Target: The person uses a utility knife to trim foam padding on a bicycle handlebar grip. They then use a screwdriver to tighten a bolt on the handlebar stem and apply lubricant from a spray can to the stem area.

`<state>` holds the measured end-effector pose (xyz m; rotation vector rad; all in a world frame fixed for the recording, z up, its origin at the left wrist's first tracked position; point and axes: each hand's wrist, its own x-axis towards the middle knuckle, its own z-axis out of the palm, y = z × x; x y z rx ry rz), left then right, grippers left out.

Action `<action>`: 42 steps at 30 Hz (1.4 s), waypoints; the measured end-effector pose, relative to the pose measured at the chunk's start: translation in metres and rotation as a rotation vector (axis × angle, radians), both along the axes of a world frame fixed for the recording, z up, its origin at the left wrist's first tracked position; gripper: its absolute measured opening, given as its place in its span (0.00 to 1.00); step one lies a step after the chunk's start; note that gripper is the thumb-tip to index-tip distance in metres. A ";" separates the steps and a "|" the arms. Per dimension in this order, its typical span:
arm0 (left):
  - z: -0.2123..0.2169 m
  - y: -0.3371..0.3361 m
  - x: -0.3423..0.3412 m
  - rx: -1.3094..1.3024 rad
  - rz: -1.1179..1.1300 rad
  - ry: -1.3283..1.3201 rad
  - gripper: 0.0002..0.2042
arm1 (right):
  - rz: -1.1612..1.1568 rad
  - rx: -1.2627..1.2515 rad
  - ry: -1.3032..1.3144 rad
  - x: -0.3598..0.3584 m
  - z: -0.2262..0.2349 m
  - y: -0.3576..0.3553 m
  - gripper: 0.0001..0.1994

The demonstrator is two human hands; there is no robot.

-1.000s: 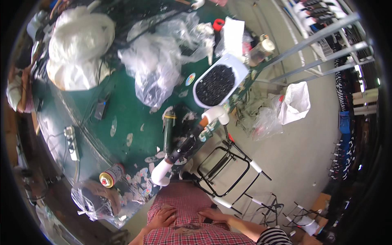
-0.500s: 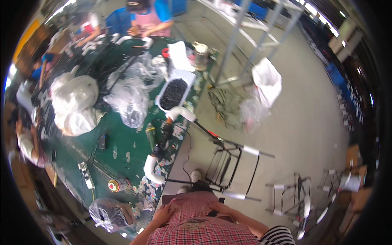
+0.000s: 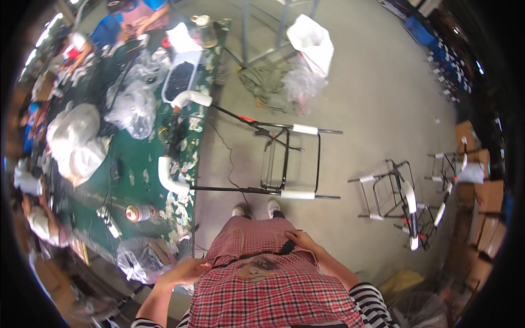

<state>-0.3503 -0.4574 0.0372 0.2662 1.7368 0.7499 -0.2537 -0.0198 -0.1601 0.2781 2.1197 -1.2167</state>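
Turning from the green table (image 3: 145, 164), view now faces the black frame (image 3: 284, 161).

Clear plastic bags (image 3: 131, 108) lie on the green desk (image 3: 139, 164); another (image 3: 143, 258) sits at its near end. A white bag (image 3: 313, 39) stands on the floor. Brown cardboard boxes (image 3: 481, 191) are stacked at far right.

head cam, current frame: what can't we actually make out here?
- Left hand, head view: fingers curl at the apron's edge; contents unreadable.
- Right hand: palm flat on the apron, underside hidden.
- Black tray contents: too small.
- Spray can label: too small, blurred.
- Forearms: cut by lower edge.
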 end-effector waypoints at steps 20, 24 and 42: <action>0.025 0.174 0.050 -0.562 0.190 0.397 0.12 | 0.223 -0.136 0.102 -0.076 -0.031 0.070 0.19; -0.049 0.155 0.113 -0.592 0.153 0.483 0.15 | 0.342 -0.155 0.159 -0.090 -0.045 0.055 0.19; 0.116 0.102 0.121 -0.250 0.302 0.107 0.17 | 0.672 -0.088 0.369 -0.126 -0.013 0.049 0.18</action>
